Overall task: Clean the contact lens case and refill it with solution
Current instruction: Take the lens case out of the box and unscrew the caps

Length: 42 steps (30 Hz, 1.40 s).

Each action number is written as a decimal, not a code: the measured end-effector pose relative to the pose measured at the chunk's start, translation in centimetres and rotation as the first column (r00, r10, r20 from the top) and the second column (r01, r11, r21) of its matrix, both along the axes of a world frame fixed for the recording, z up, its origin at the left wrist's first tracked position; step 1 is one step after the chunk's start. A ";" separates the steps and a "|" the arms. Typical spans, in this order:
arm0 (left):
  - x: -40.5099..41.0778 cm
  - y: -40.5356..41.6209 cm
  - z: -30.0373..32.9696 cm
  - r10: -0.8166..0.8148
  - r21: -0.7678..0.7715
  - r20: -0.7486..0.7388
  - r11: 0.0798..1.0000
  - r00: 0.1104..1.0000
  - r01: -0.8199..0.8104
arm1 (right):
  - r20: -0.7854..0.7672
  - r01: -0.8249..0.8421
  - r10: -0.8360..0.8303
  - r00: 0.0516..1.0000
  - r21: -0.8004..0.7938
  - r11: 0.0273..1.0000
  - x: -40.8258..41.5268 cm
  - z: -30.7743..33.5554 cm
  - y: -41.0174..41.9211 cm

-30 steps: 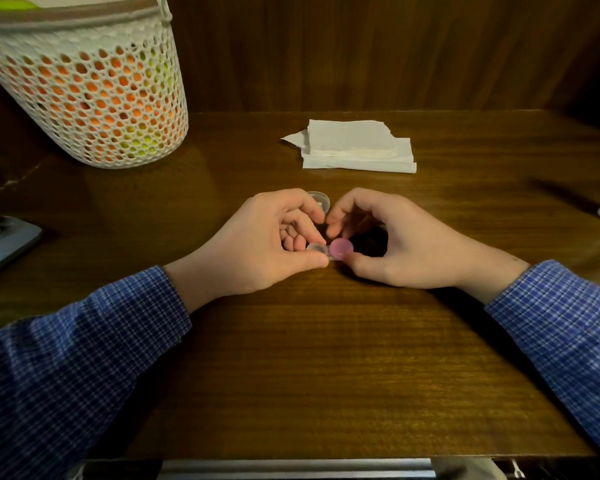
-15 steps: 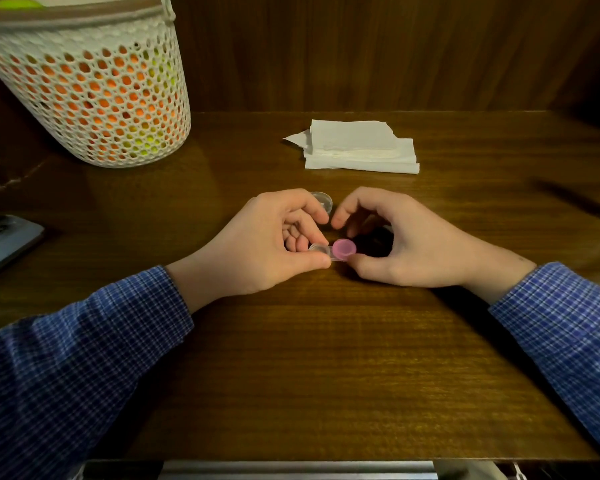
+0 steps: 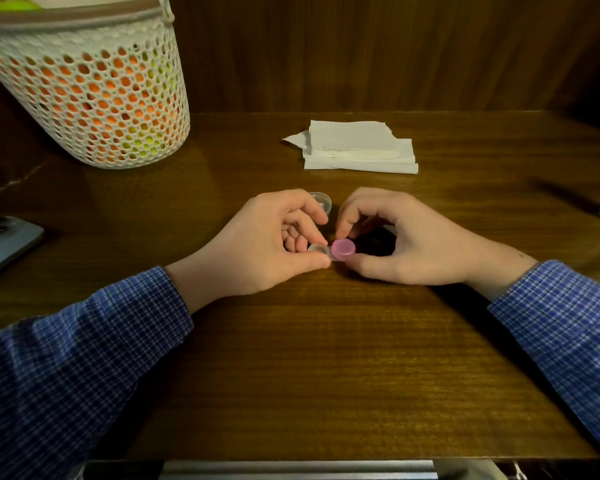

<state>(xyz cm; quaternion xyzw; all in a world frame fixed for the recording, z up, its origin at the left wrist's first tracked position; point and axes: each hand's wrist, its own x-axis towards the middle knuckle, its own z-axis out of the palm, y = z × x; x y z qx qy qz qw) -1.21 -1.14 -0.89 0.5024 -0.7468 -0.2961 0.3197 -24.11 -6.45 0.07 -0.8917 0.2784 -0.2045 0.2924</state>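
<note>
While it sits low on the wooden table at centre, the contact lens case shows a clear uncapped well on its left and a pink cap on its right well. The left hand pinches the clear end between thumb and forefinger; the right hand closes thumb and forefinger on the pink cap. A loose clear cap lies just beyond, at 12 o'clock. Folded tissues lie farther at 12, a white mesh basket at 10, a phone at 9.
</note>
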 end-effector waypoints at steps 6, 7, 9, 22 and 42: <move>0.0 0.0 0.0 -0.003 0.003 -0.003 1.000 1.000 0.003 | -0.012 0.038 -0.038 0.999 -0.022 0.999 -0.1 0.1 -0.1; 0.0 0.0 0.0 -0.003 0.004 -0.004 1.000 1.000 0.003 | -0.013 0.026 -0.026 1.000 -0.013 1.000 -0.2 0.1 -0.2; 0.0 0.0 0.0 -0.004 0.007 -0.005 1.000 1.000 0.004 | -0.026 0.004 -0.004 1.000 -0.016 1.000 -0.3 0.2 -0.2; -0.1 0.1 0.1 0.004 0.000 0.001 1.000 1.000 -0.004 | -0.023 -0.004 0.004 1.000 0.002 1.000 -0.1 0.3 0.2; -0.4 0.2 -0.2 0.026 -0.007 -0.014 1.000 1.000 -0.026 | 0.166 0.237 -0.265 0.950 0.170 0.957 -4.7 1.1 -1.5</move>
